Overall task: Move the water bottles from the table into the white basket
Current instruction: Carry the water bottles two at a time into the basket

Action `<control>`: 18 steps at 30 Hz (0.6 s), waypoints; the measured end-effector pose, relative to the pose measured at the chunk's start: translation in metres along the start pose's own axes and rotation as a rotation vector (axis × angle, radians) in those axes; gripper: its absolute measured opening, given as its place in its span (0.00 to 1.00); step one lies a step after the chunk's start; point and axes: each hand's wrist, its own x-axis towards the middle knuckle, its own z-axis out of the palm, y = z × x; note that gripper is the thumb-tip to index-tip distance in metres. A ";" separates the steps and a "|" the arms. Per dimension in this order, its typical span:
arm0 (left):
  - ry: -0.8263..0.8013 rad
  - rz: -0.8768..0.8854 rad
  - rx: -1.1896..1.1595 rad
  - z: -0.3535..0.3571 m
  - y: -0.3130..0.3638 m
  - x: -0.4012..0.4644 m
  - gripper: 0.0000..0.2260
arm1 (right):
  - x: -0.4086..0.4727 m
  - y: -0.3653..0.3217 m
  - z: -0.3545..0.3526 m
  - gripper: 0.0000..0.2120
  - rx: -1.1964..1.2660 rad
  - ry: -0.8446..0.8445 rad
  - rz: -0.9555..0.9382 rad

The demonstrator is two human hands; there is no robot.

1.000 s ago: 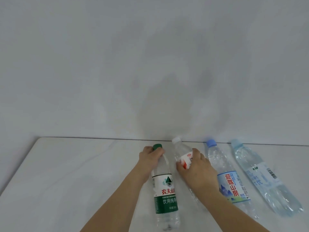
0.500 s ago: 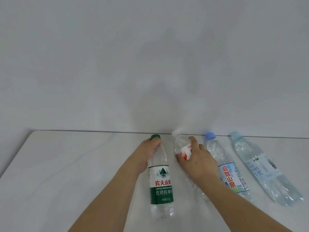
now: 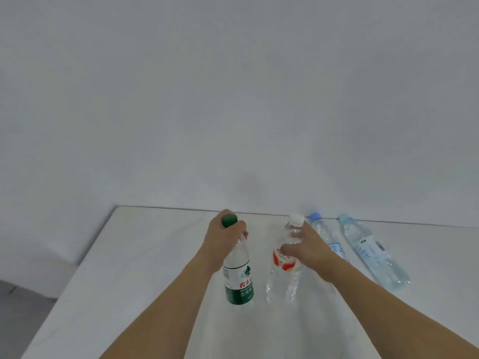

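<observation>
Since both hands are already wrapped round a bottle each, I'd call this the lift stage; the clear plastic bottle with the green cap and green label [image 3: 238,270] is gripped at its neck by my left hand [image 3: 223,242], fingers curled just under the cap, and it looks tipped up off the white table [image 3: 145,255], though I can't tell if its base is clear of the top; grabbing at the neck makes sense, it's the narrow bit and the weight hangs below it.

My right hand [image 3: 308,251] is curled round the shoulder of the clear bottle with the white cap and red-and-white label [image 3: 283,265], thumb on the near side, fingers round the far side; it sits between the green one and the others, so coming at it from the right keeps my arms from crossing.

Two more lie flat just to the right, caps toward the wall: a clear bottle with a blue cap [image 3: 324,229], partly hidden behind my right hand, and a pale blue-tinted bottle with a light blue cap [image 3: 373,252]; untouched, so they're the next pair I reckon.

No white basket anywhere in view, so I'd guess I'll have to turn to find it; all four bottles are yet to go in.
</observation>
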 end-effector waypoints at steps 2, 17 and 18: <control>0.014 0.120 0.068 -0.006 0.040 -0.029 0.07 | -0.029 -0.020 -0.004 0.22 0.117 -0.006 -0.023; 0.417 0.562 0.111 -0.046 0.249 -0.222 0.04 | -0.207 -0.258 -0.028 0.15 0.231 0.214 -0.507; 0.437 0.562 0.101 -0.052 0.252 -0.231 0.05 | -0.215 -0.267 -0.023 0.16 0.233 0.211 -0.522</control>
